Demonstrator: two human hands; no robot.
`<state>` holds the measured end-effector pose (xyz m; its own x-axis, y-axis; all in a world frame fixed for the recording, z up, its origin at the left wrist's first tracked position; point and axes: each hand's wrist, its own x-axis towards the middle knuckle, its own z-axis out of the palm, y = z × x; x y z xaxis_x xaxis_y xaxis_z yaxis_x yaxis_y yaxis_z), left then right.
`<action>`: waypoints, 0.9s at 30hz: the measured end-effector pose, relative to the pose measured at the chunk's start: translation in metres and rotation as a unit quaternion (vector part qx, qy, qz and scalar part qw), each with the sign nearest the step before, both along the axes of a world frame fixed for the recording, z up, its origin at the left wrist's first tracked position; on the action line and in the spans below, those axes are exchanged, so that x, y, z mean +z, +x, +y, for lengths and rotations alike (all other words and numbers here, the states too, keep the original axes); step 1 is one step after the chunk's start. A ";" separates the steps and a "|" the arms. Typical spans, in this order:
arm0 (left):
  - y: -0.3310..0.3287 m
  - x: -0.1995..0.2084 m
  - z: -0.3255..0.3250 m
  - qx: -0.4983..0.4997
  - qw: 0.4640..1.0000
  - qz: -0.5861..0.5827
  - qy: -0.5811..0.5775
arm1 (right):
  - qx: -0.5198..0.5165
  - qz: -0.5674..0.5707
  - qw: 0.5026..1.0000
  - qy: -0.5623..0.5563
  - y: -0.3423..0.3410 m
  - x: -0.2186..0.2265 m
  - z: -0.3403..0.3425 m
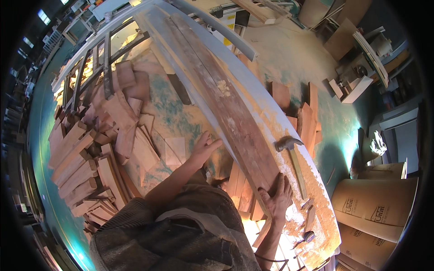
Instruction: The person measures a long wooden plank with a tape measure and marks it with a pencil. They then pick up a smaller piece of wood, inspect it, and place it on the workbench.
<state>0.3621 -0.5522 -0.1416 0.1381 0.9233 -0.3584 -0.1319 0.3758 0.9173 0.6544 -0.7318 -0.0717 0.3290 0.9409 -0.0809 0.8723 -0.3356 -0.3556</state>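
Observation:
A long reddish-brown wooden board lies lengthwise on a sawdust-covered white workbench. At its near end my right hand grips the edge, thumb on the left side and fingers over the far side. My left hand is off to the left of the board, holding nothing, its fingers apart. A claw hammer with a wooden handle rests on the bench right of the board. Nearer to me are a small wood piece and a small blue-and-dark tool whose kind I cannot make out.
Heaps of cut wood offcuts cover the green floor on the left, beside a dark metal frame. More wood blocks stand beyond the bench. Large brown cardboard drums are at the right. A light-coloured curved strip sits at the bench's far end.

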 end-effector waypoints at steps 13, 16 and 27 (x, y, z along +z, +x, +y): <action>-0.021 -0.024 0.177 0.071 0.986 0.095 0.118 | -0.048 -0.054 0.993 0.098 -0.013 -0.025 0.013; -0.008 -0.008 0.217 0.124 0.976 0.099 0.147 | -0.111 -0.016 0.990 0.084 -0.016 -0.014 0.013; 0.001 0.012 0.215 0.103 0.979 0.150 0.097 | -0.317 -0.118 0.929 0.152 0.076 -0.002 -0.079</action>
<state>0.3631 -0.3373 -0.1297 -0.1419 0.9754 -0.1688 0.0995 0.1837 0.9779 0.7301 -0.8113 -0.0732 0.7997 0.5195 0.3009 0.5990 -0.7242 -0.3417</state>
